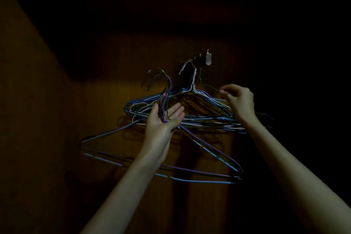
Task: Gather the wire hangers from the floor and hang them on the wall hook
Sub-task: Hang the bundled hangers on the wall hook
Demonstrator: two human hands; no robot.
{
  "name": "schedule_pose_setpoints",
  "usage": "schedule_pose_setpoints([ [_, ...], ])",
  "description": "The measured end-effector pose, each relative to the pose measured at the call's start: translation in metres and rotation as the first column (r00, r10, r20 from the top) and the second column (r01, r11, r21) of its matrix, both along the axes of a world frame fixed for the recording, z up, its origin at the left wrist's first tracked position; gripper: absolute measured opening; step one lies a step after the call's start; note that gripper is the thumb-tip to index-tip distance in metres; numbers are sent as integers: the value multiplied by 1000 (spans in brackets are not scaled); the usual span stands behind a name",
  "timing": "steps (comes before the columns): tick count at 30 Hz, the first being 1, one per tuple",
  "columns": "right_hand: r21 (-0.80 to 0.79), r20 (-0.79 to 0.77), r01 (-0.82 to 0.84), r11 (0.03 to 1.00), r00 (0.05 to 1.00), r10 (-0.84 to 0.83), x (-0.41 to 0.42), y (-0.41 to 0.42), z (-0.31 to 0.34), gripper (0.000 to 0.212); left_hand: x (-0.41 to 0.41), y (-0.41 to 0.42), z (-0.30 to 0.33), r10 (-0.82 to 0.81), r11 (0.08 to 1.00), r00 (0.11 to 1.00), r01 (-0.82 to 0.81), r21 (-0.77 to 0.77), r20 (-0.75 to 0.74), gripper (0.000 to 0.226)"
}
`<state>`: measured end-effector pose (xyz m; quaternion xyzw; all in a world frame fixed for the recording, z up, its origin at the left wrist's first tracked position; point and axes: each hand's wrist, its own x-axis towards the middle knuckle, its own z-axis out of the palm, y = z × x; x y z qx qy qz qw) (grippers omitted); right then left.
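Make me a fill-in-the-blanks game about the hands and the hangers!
1. The left hand carries a bunch of wire hangers with its palm facing ____.
2. More hangers already hang from the wall ____.
3. The right hand pinches a thin dark green ____.

Missing words: up; hook; hanger

A dim home corner or closet: wood-panelled wall with a hook rack bearing wire hangers

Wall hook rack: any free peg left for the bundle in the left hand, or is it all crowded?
The hook rack's left end is crowded with hung hangers. Its right pegs beside the pale end look bare. The left hand holds the bundle; the right hand pinches a green hanger.
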<state>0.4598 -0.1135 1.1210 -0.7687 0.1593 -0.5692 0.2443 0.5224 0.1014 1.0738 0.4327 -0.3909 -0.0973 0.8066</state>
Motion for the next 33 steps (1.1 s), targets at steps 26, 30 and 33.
schedule_pose_setpoints([
  [26,-156,-205,66,986,974,-98,31,-28,-6,17,12,-18,1,55,998,998,-55,8,-10,77],
  [30,-132,-161,-19,991,987,-2,13,-8,-15,25,4,-12,1,51,999,999,-51,7,-8,74],
  [33,-124,-177,-171,977,973,148,-7,28,-25,17,-2,-6,-1,49,999,998,-49,-3,-29,75],
])
